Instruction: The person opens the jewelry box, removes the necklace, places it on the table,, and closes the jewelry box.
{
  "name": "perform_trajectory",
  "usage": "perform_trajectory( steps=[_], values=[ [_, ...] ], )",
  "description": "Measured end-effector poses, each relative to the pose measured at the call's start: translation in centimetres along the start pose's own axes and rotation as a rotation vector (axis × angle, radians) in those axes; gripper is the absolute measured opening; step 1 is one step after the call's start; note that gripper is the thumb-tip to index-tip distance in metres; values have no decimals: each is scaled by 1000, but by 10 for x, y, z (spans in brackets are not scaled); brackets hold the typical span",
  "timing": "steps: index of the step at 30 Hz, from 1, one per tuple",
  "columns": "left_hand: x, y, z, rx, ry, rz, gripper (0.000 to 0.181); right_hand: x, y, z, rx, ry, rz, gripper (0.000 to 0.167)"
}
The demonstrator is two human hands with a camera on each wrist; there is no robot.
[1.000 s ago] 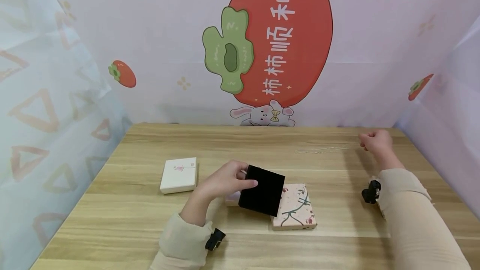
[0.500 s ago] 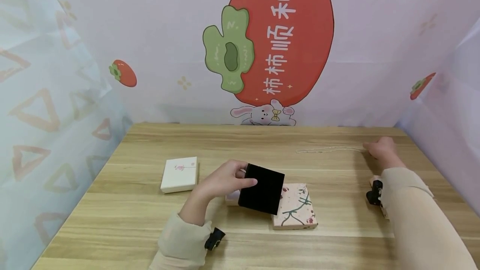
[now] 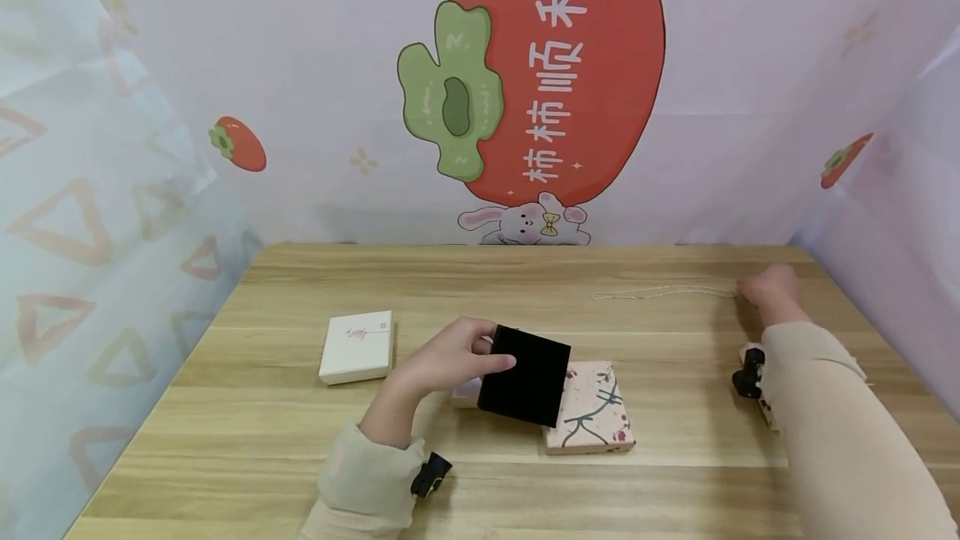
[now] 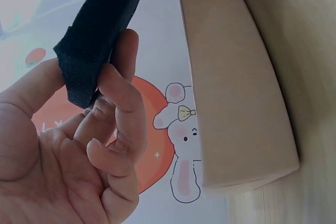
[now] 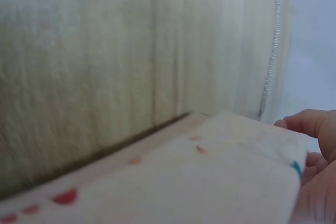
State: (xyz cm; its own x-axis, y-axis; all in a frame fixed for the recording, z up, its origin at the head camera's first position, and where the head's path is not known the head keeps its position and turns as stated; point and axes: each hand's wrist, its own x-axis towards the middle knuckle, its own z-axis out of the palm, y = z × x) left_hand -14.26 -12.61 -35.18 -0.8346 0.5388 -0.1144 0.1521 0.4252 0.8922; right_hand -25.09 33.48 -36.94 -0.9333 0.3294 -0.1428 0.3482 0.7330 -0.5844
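In the head view my left hand [image 3: 450,357] holds a thin square black pad [image 3: 525,377] upright between thumb and fingers; the left wrist view shows the soft, dark edge of the pad [image 4: 86,51] pinched. Below it, a pink floral box [image 3: 596,407] lies on the table, partly covered by the pad. A fine silver necklace chain [image 3: 652,292] stretches across the table's back right. At its right end my right hand [image 3: 772,288] pinches it, though the fingertips are mostly hidden. The right wrist view has the chain [image 5: 273,51] running down towards these fingers.
A white box [image 3: 357,348] with a pink flower print stands on the left of the wooden table [image 3: 247,457]. A pale lilac item [image 3: 466,395] shows behind my left hand. Under my right forearm sits another floral box [image 5: 210,177]. A printed cloth [image 3: 337,65] hangs behind.
My right hand has come down to the chain's right end and moved slightly right, and the chain now reaches the fingers. The left hand and black pad stay put.
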Motion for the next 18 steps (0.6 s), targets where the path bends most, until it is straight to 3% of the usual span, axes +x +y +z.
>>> perform_trajectory(
  steps=[3,9,12,18],
  values=[
    [-1,-1,-1,9,10,-10,17,-1,-6,-2,54,12,-25,29],
    [-5,0,-7,79,69,-61,34,-1,-32,-7,136,-9,-144,49],
    [-5,-1,-12,82,85,-74,38,-3,-50,-10,133,-20,-199,53],
    [-11,-5,-24,63,111,-99,40,-17,-88,-8,99,-23,-322,45]
  ],
)
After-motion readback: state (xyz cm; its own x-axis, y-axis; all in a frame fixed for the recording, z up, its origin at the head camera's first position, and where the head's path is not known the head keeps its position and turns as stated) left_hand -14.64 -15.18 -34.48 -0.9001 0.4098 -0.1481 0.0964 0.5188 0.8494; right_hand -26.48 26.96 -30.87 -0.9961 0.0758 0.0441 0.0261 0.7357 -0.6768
